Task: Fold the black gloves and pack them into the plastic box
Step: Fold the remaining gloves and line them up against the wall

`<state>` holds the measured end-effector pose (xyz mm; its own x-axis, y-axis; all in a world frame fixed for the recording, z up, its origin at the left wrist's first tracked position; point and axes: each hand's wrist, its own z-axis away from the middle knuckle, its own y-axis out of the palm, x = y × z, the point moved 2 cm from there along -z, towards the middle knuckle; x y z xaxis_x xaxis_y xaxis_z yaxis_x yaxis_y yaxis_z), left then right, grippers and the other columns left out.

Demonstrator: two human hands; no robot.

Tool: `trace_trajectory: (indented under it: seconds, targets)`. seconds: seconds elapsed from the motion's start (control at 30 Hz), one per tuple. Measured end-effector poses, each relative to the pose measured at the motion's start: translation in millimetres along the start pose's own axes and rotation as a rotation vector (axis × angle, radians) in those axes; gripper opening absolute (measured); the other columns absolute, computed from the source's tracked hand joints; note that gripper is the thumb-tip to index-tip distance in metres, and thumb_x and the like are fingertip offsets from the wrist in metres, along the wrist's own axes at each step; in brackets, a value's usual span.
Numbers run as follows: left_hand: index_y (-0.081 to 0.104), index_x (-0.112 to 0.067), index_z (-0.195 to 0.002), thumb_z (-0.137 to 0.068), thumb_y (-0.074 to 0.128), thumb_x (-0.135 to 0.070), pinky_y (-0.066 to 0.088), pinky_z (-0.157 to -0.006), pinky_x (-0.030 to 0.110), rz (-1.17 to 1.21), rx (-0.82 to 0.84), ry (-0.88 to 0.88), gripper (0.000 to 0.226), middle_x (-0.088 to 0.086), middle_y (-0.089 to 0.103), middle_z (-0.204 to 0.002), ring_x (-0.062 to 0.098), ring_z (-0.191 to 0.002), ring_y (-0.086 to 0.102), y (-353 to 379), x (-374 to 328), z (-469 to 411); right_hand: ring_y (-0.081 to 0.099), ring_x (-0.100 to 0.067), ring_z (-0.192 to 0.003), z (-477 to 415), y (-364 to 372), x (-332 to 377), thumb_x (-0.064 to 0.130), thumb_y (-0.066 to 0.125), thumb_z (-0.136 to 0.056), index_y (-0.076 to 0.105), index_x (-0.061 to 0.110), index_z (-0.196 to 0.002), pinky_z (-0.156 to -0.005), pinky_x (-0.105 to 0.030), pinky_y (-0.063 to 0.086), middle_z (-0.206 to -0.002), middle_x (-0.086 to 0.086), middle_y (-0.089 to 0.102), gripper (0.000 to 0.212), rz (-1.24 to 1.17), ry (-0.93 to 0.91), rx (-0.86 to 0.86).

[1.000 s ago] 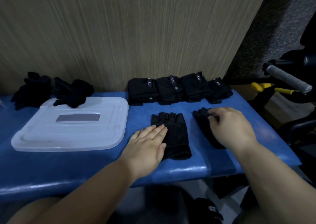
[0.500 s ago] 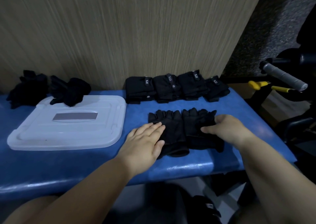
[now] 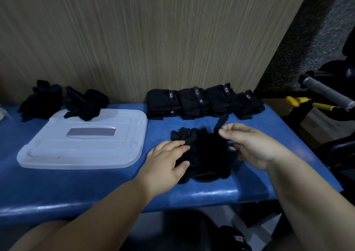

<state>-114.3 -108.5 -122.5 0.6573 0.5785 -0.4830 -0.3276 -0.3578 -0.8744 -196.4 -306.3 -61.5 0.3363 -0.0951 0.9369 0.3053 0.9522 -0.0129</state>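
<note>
Two black fingerless gloves (image 3: 205, 154) lie stacked on the blue padded bench (image 3: 115, 189), near its front edge. My left hand (image 3: 167, 160) presses flat on the left side of the stack, fingers straight. On the right side, my right hand (image 3: 255, 147) pinches the top glove, and a black strap stands up from its fingertips. The translucent plastic box (image 3: 82, 149) sits at the left with its lid on. Several folded black gloves (image 3: 194, 103) stand in a row against the wall behind the stack.
Loose unfolded black gloves (image 3: 84, 103) lie on the box's back edge, and more (image 3: 40, 101) lie at the far left. A grey handle (image 3: 326, 91) and yellow-handled tools (image 3: 295, 101) sit beyond the bench's right end. A ribbed wall runs along the back.
My right hand has dragged the right glove leftward and laid it over the left glove. My left hand has stayed pressing on the left glove.
</note>
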Motion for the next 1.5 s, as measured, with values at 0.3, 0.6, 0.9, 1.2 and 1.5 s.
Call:
trace_trajectory:
  seconds: [0.3,0.6,0.9,1.2,1.5]
  targets:
    - [0.065,-0.034,-0.106,-0.097,0.043,-0.015,0.025,-0.105,0.017,0.491,-0.129,-0.157,0.03,-0.027,0.052,-0.113,0.001,-0.121,0.038,-8,6,-4,0.055,-0.011,-0.066,-8,5,-5,0.018,0.063,-0.091,0.06,0.018,-0.096,-0.055,-0.021,0.044,-0.09,-0.004,0.063,0.007,0.305,-0.116,-0.215]
    - [0.064,-0.035,-0.082,-0.084,0.062,-0.053,0.047,-0.07,0.021,0.436,-0.209,-0.258,0.018,-0.016,0.066,-0.081,0.0,-0.076,0.061,-7,-7,-12,0.065,-0.012,-0.076,-7,13,-22,0.036,0.071,-0.084,0.046,0.029,-0.121,-0.059,-0.023,0.046,-0.094,0.001,0.067,0.045,0.486,0.008,-0.171]
    - [0.046,-0.022,-0.099,-0.094,0.056,-0.022,0.038,-0.045,0.009,0.754,-0.24,-0.284,0.011,-0.01,0.062,-0.056,-0.001,-0.048,0.053,-19,-14,-4,0.068,-0.026,-0.09,-12,27,-21,0.014,0.073,-0.082,0.049,0.043,-0.113,-0.082,-0.04,0.056,-0.097,-0.006,0.07,0.049,0.235,-0.241,-0.132]
    - [0.027,-0.025,-0.135,-0.093,0.049,-0.023,0.048,-0.06,0.033,0.28,-0.209,-0.249,0.048,-0.002,0.058,-0.063,0.015,-0.064,0.058,-11,-5,-4,0.059,-0.004,-0.059,-17,29,-34,0.023,0.066,-0.089,0.05,0.034,-0.122,-0.052,-0.014,0.044,-0.067,0.01,0.057,0.038,0.6,-0.161,-0.183]
    - [0.055,-0.029,-0.126,-0.089,0.041,-0.036,0.03,-0.107,0.031,0.111,-0.392,0.155,0.04,-0.016,0.054,-0.128,0.007,-0.127,0.04,-12,-4,-5,0.041,-0.011,-0.126,-9,33,-24,0.028,0.061,-0.091,0.057,0.028,-0.125,-0.104,-0.02,0.03,-0.127,0.011,0.051,0.035,0.897,-0.534,-0.334]
